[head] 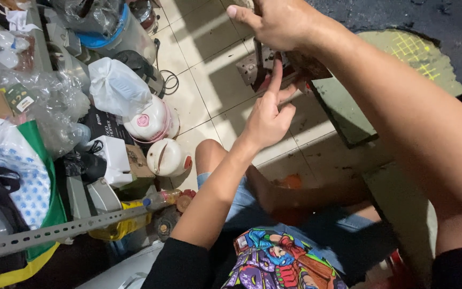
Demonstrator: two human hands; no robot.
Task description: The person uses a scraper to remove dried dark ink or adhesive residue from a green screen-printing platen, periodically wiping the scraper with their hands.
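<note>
Head view, looking down past the person's knees onto a pale tiled floor point(199, 91): the right hand point(282, 24) is closed over the top of a grey and rust-brown metal device point(255, 67) with a perforated plate, thumb stuck out to the left, fingers wrapped down around it. Just below, the left hand point(267, 115) is loosely curled with its index finger straight up, the tip touching the underside of that same metal piece (the other fingers are tucked in, holding nothing I can make out). The device sits up off the floor at the edge of a worn green slab point(348, 112). To the left, well apart from both hands, stand a white rounded rice cooker with a pink knob point(151, 120), a white dome-shaped lid point(167, 157), a tied white plastic bag point(116, 85) and a slotted grey steel angle bar point(54, 233).
</note>
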